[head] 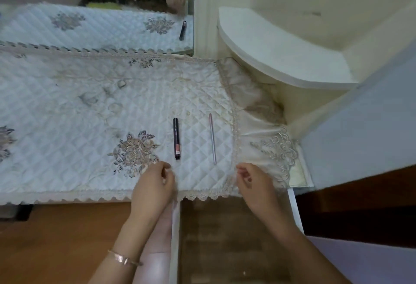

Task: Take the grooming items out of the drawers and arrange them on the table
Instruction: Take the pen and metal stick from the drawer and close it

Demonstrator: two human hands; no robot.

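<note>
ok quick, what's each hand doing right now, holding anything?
Left hand: fingers loosely curled, holding nothing visible.
Right hand: fingers loosely curled, nothing visible in it.

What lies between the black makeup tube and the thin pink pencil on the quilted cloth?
Nothing: the head view shows bare quilted cloth between black makeup tube and thin pink pencil.

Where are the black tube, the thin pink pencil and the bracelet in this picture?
black tube [176, 139]: head view, middle of its barrel, lying on the quilted cloth.
thin pink pencil [212, 138]: head view, mid-shaft, right of the tube.
bracelet [123, 259]: head view, the band on the left wrist.
</note>
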